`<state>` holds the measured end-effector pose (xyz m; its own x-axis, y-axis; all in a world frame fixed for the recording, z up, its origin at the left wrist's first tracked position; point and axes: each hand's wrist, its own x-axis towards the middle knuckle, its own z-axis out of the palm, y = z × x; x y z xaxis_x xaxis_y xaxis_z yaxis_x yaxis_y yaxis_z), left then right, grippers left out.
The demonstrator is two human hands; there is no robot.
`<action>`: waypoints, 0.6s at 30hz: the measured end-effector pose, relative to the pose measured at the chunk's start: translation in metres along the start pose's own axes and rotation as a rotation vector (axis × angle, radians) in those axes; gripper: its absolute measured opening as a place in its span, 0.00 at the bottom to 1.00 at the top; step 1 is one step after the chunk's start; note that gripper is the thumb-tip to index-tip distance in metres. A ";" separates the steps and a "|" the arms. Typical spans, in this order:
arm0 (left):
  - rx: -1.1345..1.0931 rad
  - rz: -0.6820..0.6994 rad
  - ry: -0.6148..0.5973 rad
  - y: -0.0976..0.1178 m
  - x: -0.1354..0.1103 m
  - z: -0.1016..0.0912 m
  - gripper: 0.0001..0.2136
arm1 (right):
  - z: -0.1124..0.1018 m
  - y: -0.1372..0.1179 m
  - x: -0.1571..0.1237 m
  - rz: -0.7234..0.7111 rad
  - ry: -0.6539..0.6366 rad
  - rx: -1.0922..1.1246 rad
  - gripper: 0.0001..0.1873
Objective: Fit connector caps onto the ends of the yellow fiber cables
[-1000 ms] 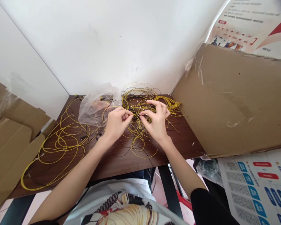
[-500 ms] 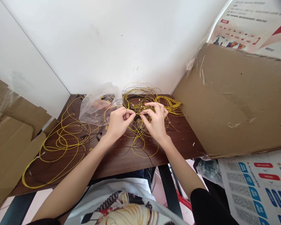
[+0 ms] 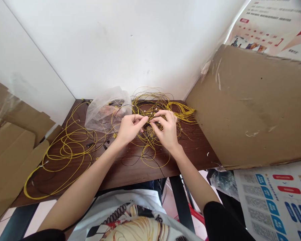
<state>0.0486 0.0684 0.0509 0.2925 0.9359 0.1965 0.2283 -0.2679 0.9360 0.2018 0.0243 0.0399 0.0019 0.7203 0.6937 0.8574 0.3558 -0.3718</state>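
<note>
Both of my hands meet over a tangled pile of thin yellow and black wires [image 3: 153,103] at the back of a dark wooden table [image 3: 130,170]. My left hand [image 3: 129,129] pinches a thin wire between thumb and fingers. My right hand [image 3: 167,129] has its fingers curled and pinches the same tangle just to the right. Their fingertips nearly touch. A loose coil of yellow wire [image 3: 65,150] lies spread over the left half of the table.
A crumpled clear plastic bag [image 3: 104,108] sits behind my left hand. A large cardboard sheet [image 3: 253,107] leans on the right, flattened cardboard [image 3: 12,144] on the left. A white wall stands close behind. Printed posters [image 3: 278,197] lie at the lower right.
My two hands have drawn slightly closer together and a little further back over the tangle. The wires on the table have not shifted noticeably.
</note>
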 end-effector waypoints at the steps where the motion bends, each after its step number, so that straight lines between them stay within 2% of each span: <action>1: -0.002 -0.005 0.002 0.000 0.001 0.000 0.14 | 0.000 0.000 0.000 -0.008 0.004 0.000 0.03; 11: -0.005 0.009 0.030 0.000 -0.001 0.005 0.12 | 0.003 0.002 0.000 -0.061 0.006 -0.038 0.06; 18: -0.102 -0.049 0.053 -0.002 0.003 0.006 0.09 | 0.004 0.000 -0.001 -0.081 0.012 -0.049 0.07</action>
<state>0.0549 0.0698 0.0479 0.2327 0.9589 0.1621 0.1444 -0.1989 0.9693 0.1998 0.0262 0.0368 -0.0625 0.6832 0.7276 0.8789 0.3830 -0.2842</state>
